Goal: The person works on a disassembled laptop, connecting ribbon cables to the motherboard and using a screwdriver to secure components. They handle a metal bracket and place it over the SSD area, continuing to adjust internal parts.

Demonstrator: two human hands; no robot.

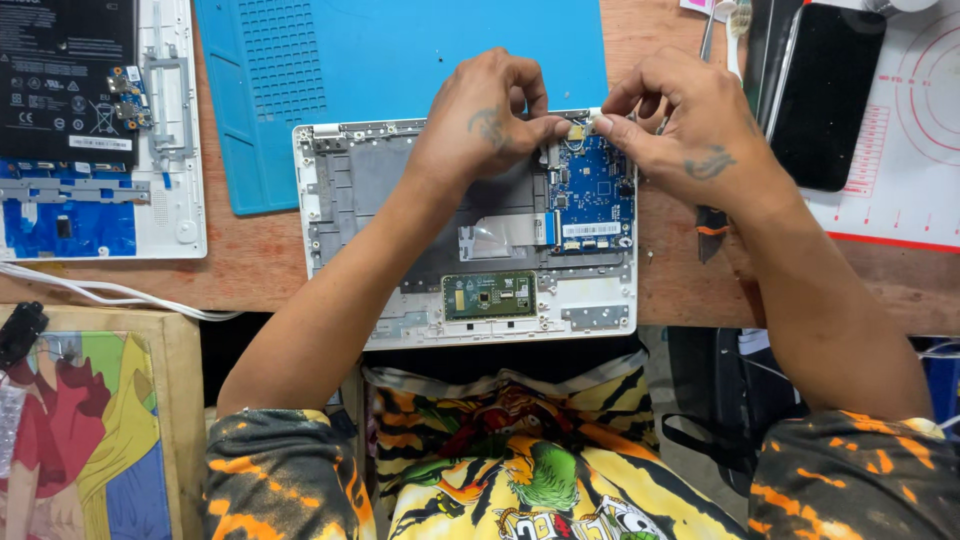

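Both hands pinched at small gold-tan connector (pixel 576 131), top edge of blue circuit board (pixel 592 192). Left hand (pixel 487 120) fingertips just left of it, right hand (pixel 680 120) just right, equally near. Board's long axis runs toward torso, inside open white laptop chassis (pixel 330 250) on desk (pixel 270 270).

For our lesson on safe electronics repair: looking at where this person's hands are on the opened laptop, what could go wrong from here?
1. Both bare hands, left hand and right hand, pinch at the top edge of the blue circuit board; static or a slip might damage it.
2. The flat ribbon cable lies just below the hands and could get tugged or creased.
3. The laptop case reaches the wooden table's near edge, so pressure might tip it.
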